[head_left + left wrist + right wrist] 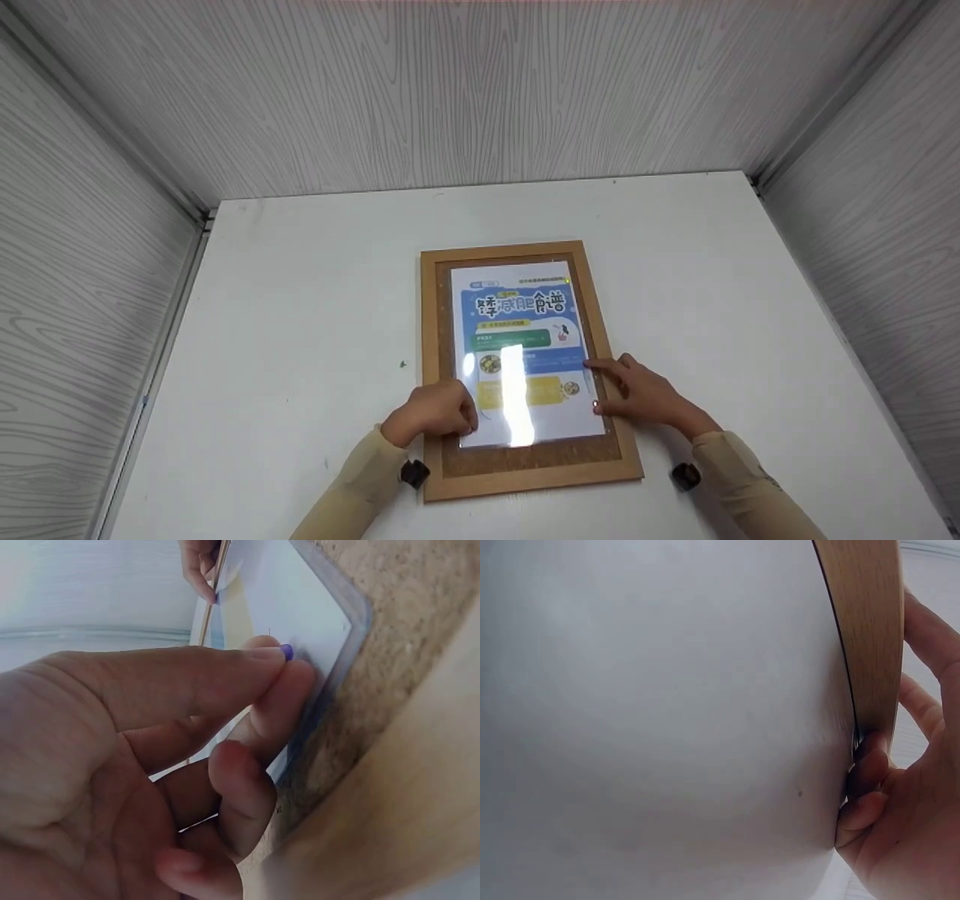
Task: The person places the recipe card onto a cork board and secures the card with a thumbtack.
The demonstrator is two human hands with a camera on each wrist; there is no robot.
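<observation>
A wood-framed corkboard lies on the table with a glossy printed sheet on its cork. Over the sheet's lower left edge, my left hand pinches a small purple push pin between thumb and fingertips, most of it hidden by them. The other left fingers curl loosely beside the cork. My right hand rests across the frame's right side, forefinger and thumb stretched out to the sheet's right edge. In the right wrist view, its lower fingers lie against the outer side of the frame.
A small yellow dot shows at the sheet's upper right corner. The white table extends around the board, with a small green speck left of it. Grey wood-grain panels wall the table at the back and sides.
</observation>
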